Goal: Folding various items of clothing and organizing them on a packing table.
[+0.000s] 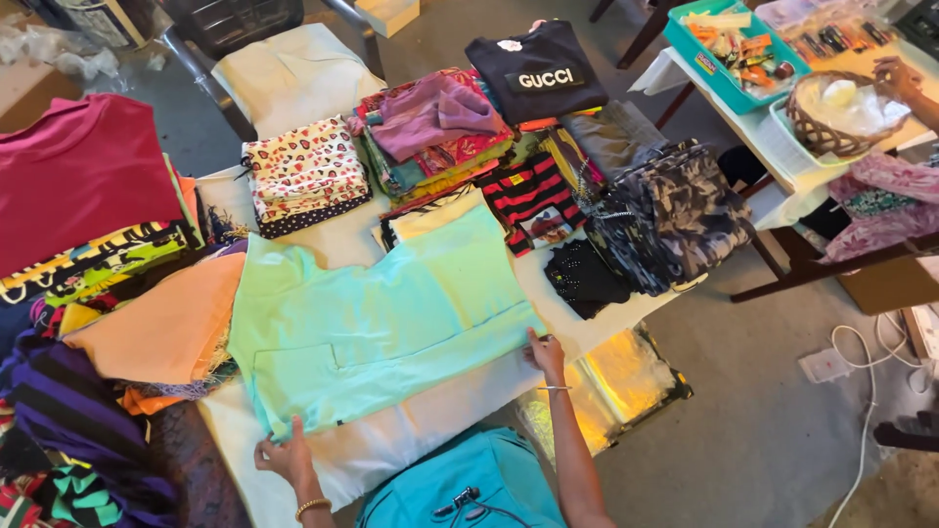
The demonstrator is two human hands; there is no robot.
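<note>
On a white-covered table point(411, 430) crowded with folded fabric, a person smooths a mint-green garment point(377, 313) laid flat near the front edge. The left hand point(284, 455) pinches the garment's lower left corner, its fingers closed on the cloth. The right hand point(546, 354) presses on the lower right edge, fingers together and resting on the fabric; whether it actually grips the hem cannot be told from this angle.

Stacks ring the garment: a heart-print pile point(305, 174), a purple-topped stack point(435, 127), a black shirt with white lettering point(536, 68), a red-and-black striped piece point(528, 196) and a dark patterned bundle point(675, 210). An orange cloth point(166, 323) touches the garment's left side. At far right another person's hand point(895, 73) rests by a wicker basket point(841, 112) on a second table.

The risk, as it appears, lies at the table's edge: the garment sits close to it, and a pull toward the body could drag the hem off and undo the flat lay. A sideways tug could also catch the orange cloth and disturb the neighbouring heap, since the two lie in contact.
</note>
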